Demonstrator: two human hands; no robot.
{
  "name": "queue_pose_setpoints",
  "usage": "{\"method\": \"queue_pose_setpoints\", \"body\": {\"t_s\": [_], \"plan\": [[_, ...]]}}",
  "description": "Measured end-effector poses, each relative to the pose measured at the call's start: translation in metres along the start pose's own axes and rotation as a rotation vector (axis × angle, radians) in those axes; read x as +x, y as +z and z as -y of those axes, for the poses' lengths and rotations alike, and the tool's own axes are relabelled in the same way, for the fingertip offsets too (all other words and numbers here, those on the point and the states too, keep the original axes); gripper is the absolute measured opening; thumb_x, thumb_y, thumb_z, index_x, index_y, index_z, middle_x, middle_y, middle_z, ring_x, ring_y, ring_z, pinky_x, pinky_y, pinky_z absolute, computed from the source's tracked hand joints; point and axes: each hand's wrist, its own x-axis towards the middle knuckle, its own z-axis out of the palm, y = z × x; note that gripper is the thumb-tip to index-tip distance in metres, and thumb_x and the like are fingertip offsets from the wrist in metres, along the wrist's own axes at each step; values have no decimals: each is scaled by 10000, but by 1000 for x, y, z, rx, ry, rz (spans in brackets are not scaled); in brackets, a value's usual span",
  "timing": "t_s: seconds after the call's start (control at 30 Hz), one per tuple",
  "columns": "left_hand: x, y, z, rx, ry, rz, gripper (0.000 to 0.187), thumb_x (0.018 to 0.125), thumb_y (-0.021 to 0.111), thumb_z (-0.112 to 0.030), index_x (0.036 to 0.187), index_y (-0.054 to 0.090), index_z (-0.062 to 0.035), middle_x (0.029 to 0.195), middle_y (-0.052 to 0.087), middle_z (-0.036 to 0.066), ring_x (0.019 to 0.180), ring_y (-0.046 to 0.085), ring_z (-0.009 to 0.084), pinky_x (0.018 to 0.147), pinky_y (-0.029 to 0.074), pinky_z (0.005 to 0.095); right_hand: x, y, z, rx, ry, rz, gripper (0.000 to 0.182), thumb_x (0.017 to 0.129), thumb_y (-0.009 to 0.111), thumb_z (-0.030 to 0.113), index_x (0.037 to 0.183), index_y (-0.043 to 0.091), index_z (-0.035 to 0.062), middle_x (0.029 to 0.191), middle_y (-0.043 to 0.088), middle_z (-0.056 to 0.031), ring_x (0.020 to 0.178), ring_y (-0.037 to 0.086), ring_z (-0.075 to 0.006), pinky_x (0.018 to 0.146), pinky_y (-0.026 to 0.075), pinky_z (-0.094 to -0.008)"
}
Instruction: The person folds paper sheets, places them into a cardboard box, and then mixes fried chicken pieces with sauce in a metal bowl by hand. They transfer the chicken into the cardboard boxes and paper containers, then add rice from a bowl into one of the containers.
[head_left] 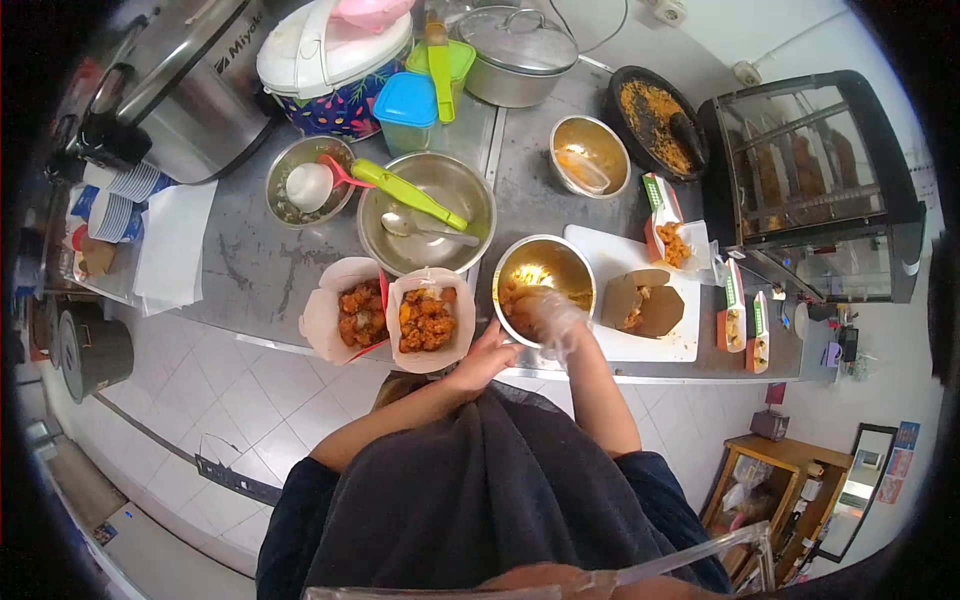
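Note:
A steel mixing bowl (pixel 545 250) with a brownish-orange coating inside stands at the counter's front edge. My left hand (pixel 485 360) is bare and grips the bowl's near left side, fingers against its outer wall. Inside the bowl is my right hand (pixel 562 325), in a clear plastic glove and smeared by motion; its fingers cannot be made out among the food. Left of the bowl, two open paper boxes hold saucy fried chicken: a left box (pixel 325 310) and a right box (pixel 465 315). A brown paper box (pixel 660 312) with food lies on a white cutting board (pixel 610 250) to the right.
A large steel bowl (pixel 470 190) holds a spoon and green-handled tongs. Behind are a smaller bowl (pixel 575 135), a black stone mortar (pixel 625 120), and a lidded pot (pixel 515 85). A glass display case (pixel 810 180) stands right; a rice cooker (pixel 190 100) stands left.

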Motion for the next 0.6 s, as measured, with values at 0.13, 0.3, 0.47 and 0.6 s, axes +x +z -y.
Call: {"method": "queue_pose_setpoints", "body": {"t_s": [0.13,0.3,0.47,0.6], "plan": [[-3,-7,6,227,-53,-84,699,782,448,36,1414,170,-72,1382,334,148,1259,402,230,872,436,292,9,70,-75,855,28,-419,395,662,633,25,1055,632,66,1043,635,-162,949,620,-299,821,503,-350],[-28,2,-7,445,-104,113,631,832,512,-17,1387,212,-14,1390,316,179,1294,365,266,905,440,312,-32,-39,-7,2109,192,-452,273,854,509,131,1043,587,-50,1051,627,-169,946,613,-271,853,497,-373],[-86,7,-56,726,173,305,481,902,523,-85,1342,336,-24,1342,423,163,1277,391,230,1039,331,327,-44,-94,43,2098,188,-560,206,801,497,4,985,579,-37,930,613,-139,836,596,-226,805,503,-338],[-125,-17,-84,652,63,375,352,926,502,-108,1264,442,-30,1284,498,131,1239,431,215,1044,322,335,-29,-117,97,1863,51,-368,231,769,514,-21,981,600,-47,866,607,-111,711,577,-144,682,486,-253]]}}
